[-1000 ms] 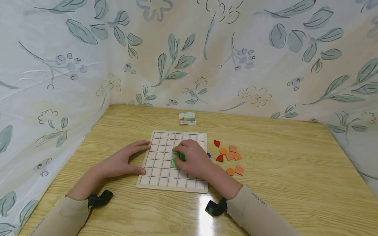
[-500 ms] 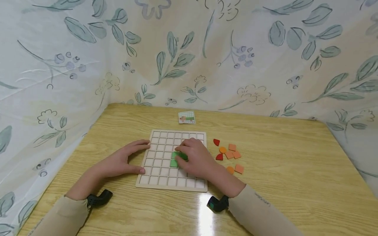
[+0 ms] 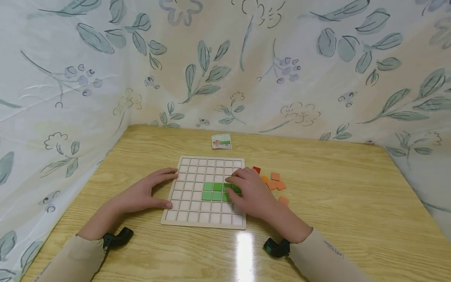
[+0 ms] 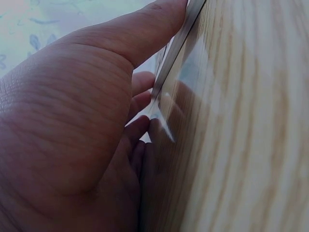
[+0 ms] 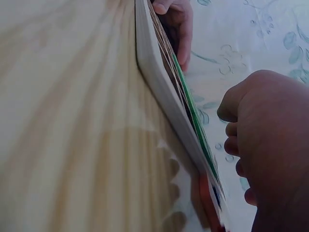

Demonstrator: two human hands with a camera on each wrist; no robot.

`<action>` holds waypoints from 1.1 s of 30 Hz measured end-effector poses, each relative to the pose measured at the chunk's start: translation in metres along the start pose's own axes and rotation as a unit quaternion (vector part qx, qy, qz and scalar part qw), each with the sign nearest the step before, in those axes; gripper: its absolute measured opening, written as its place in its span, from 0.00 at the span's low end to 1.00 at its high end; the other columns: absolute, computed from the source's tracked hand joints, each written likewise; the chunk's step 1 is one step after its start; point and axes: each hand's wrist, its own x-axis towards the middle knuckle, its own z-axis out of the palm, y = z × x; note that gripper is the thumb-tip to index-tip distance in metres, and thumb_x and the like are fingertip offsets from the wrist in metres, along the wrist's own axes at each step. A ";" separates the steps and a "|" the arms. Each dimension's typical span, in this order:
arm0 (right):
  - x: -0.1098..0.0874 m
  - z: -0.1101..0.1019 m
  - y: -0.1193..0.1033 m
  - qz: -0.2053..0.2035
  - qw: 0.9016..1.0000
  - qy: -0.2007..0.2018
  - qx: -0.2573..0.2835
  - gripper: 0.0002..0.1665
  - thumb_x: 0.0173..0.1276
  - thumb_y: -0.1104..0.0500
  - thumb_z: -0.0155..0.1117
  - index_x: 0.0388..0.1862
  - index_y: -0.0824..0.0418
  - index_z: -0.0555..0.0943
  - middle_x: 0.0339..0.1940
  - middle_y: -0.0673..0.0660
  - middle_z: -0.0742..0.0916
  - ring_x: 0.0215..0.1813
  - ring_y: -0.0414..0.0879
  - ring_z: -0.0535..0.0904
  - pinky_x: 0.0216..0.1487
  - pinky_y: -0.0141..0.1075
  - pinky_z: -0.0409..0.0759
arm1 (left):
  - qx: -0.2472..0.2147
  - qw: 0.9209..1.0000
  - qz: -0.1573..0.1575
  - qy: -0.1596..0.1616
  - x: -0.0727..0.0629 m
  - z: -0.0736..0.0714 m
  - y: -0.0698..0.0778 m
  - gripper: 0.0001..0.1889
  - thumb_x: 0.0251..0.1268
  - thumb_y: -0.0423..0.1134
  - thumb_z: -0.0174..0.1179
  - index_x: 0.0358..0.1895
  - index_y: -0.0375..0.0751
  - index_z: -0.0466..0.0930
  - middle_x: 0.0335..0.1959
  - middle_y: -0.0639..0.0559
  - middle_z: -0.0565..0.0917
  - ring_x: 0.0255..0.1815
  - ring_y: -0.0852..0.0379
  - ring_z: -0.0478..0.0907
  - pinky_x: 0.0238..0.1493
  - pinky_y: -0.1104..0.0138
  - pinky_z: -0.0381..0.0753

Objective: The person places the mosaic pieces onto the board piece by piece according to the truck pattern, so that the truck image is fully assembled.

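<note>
A pale wooden grid board (image 3: 177, 215) lies on the table. My left hand (image 3: 145, 192) rests at its left side, thumb and fingers spread along the edge; the left wrist view shows the thumb (image 4: 145, 34) against the board's side. Light green tiles (image 3: 207, 196) and darker green tiles (image 3: 217, 187) sit in two neighbouring rows of cells. My right hand (image 3: 253, 192) is over the right end of those rows, covering part of them. Its fingers are loosely bent, and in the right wrist view the right hand (image 5: 275, 125) appears above the board with nothing seen in its grasp.
Right of the board lie several orange square tiles (image 3: 275, 176), an orange round piece (image 3: 264, 179) and a red piece (image 3: 257, 170), partly behind the right hand. A small picture card (image 3: 221, 141) lies beyond the board. Flowered cloth (image 3: 225, 78) hangs behind the table.
My right hand has moved right across the board, uncovering more green tiles and covering some of the loose pieces. The left hand has stayed at the board's edge.
</note>
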 end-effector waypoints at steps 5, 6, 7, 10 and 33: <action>-0.021 -0.013 0.012 0.008 1.000 0.016 -0.009 0.15 0.72 0.58 0.75 0.54 0.64 0.92 0.48 0.54 0.89 0.51 0.51 0.82 0.61 0.51 0.77 | -0.004 1.000 -0.004 -0.001 0.000 0.001 0.000 0.48 0.63 0.57 0.81 0.84 0.50 0.69 0.88 0.50 0.61 0.88 0.39 0.52 0.79 0.38 0.56; -0.025 -0.016 0.015 0.008 1.000 0.021 -0.012 0.15 0.72 0.59 0.75 0.53 0.64 0.92 0.48 0.54 0.89 0.51 0.51 0.82 0.61 0.52 0.77 | -0.002 1.000 -0.004 -0.001 0.000 0.002 -0.001 0.48 0.63 0.57 0.81 0.84 0.50 0.69 0.88 0.51 0.61 0.88 0.39 0.52 0.79 0.38 0.56; -0.030 -0.018 0.018 0.008 1.000 0.025 -0.018 0.15 0.72 0.59 0.75 0.54 0.64 0.92 0.48 0.54 0.89 0.51 0.50 0.82 0.62 0.51 0.77 | -0.001 1.000 -0.004 0.000 0.000 0.002 -0.001 0.48 0.63 0.57 0.81 0.84 0.51 0.69 0.88 0.51 0.61 0.88 0.39 0.52 0.79 0.38 0.56; -0.041 -0.026 0.027 0.005 0.999 0.042 -0.027 0.15 0.71 0.60 0.75 0.53 0.65 0.92 0.47 0.54 0.89 0.49 0.50 0.81 0.59 0.51 0.78 | 0.004 1.000 -0.002 0.002 0.000 0.002 -0.001 0.48 0.63 0.57 0.81 0.84 0.51 0.69 0.88 0.51 0.61 0.88 0.39 0.53 0.79 0.39 0.57; -0.118 -0.064 0.061 0.032 0.995 0.085 -0.047 0.15 0.61 0.61 0.82 0.47 0.59 0.93 0.43 0.49 0.90 0.46 0.47 0.83 0.52 0.50 0.78 | 0.013 1.000 0.000 0.003 0.000 0.001 -0.002 0.50 0.62 0.58 0.81 0.85 0.52 0.69 0.88 0.54 0.61 0.88 0.41 0.53 0.81 0.56 0.57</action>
